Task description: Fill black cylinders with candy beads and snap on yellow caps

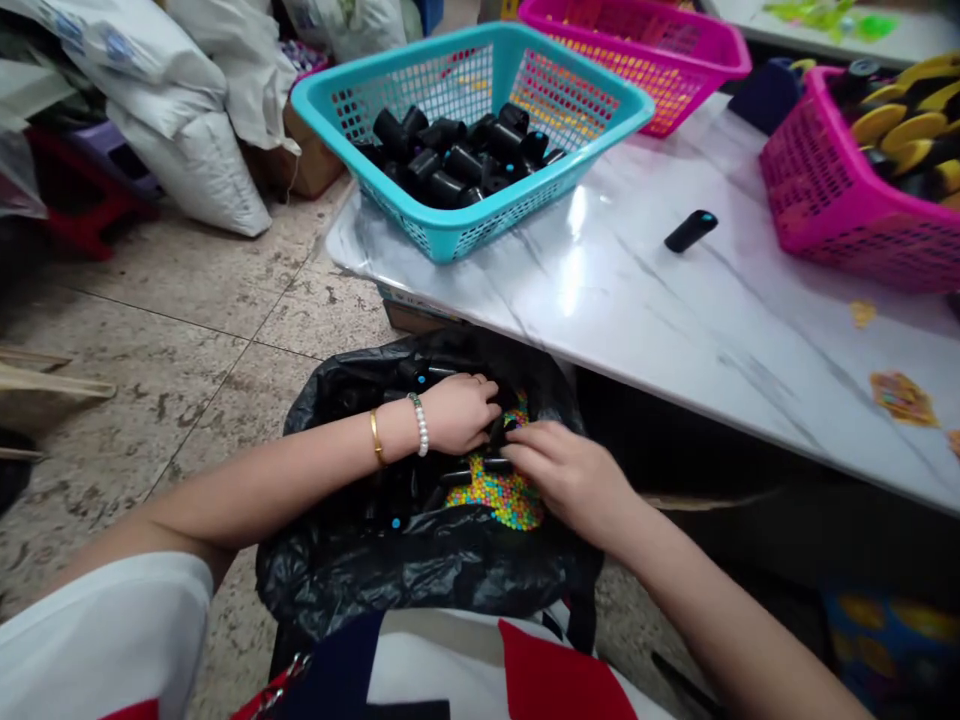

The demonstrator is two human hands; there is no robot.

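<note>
Both hands are inside an open bag of black plastic [420,570] in front of my body. My left hand [459,412], with a bracelet and bangle at the wrist, has its fingers curled down over a black tube [498,432]. From the other side my right hand [574,478] meets that tube with thumb and fingers brought together; their tips are partly hidden. Small multicoloured beads [504,497] lie in the bag under the right hand. More black tubes, some with blue dots at the end, surround the hands.
A turquoise basket [450,215] of black tubes stands on the marble-patterned table [600,290]. One black tube [691,231] lies there alone. Two pink baskets [817,180] stand further right and behind. White sacks [202,150] rest on the floor at left.
</note>
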